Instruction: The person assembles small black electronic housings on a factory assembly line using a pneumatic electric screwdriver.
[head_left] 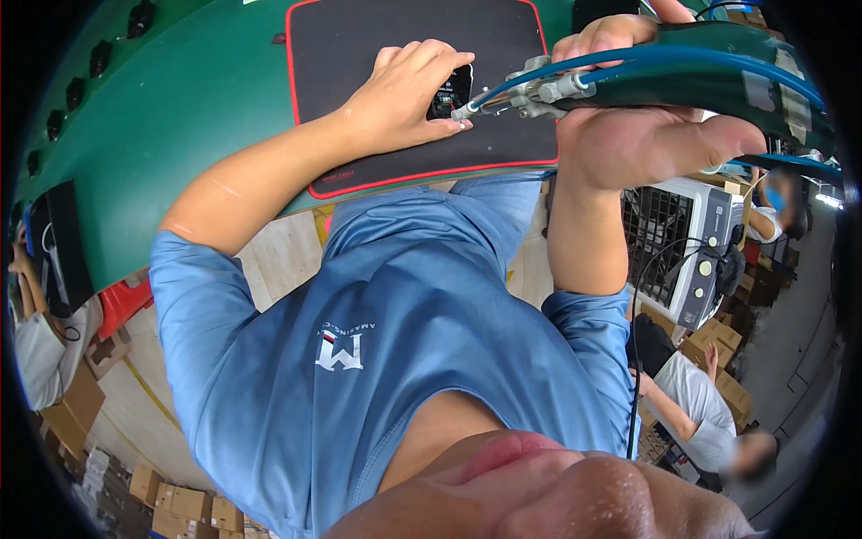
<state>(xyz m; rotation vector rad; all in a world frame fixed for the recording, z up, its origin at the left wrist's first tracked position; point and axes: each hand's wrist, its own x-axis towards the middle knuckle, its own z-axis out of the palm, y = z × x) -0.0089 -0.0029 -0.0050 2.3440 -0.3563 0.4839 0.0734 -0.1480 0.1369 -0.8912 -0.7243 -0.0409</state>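
My left hand (404,94) rests on the black mat (359,27) with its red border. Its thumb and fingers pinch the edges of a small dark device (452,90), whose face shows what looks like exposed parts. My right hand (628,135) is wrapped round a dark screwdriver-like power tool (691,85), held nearly level. Blue hoses (664,56) run along this tool to metal fittings (543,90) at its front. The nozzle reaches the device's lower right edge, beside my left thumb; whether it touches is too small to tell.
The mat lies on a green table (180,117) with a curved edge. Black clips line its far left side. A white box-shaped machine with a grille (687,247) stands at the right. Co-workers (691,395) and cardboard boxes (184,508) are farther off.
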